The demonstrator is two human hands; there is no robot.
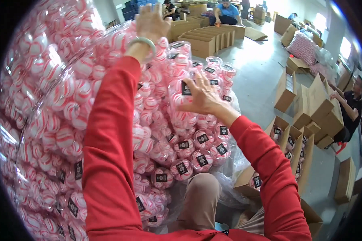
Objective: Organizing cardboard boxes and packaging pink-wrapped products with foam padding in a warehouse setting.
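Two hands are raised: the left hand (151, 20), fingers spread, is pressed atop the heap of bagged pink-and-white balls (64, 108); the right hand (203, 96), fingers splayed, touches a tube of balls (181, 100).

Left hand (151, 22) fingertips hidden behind the ball tubes (181, 120)

Grey concrete floor (257, 76), cardboard boxes (201, 38) stacked about, bright windows (345, 47) right.

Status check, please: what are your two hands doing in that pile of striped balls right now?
Left hand open, up on top of the big clear bag. Right hand open, fingers spread on a tube of pink-and-white balls. Nothing in the way.
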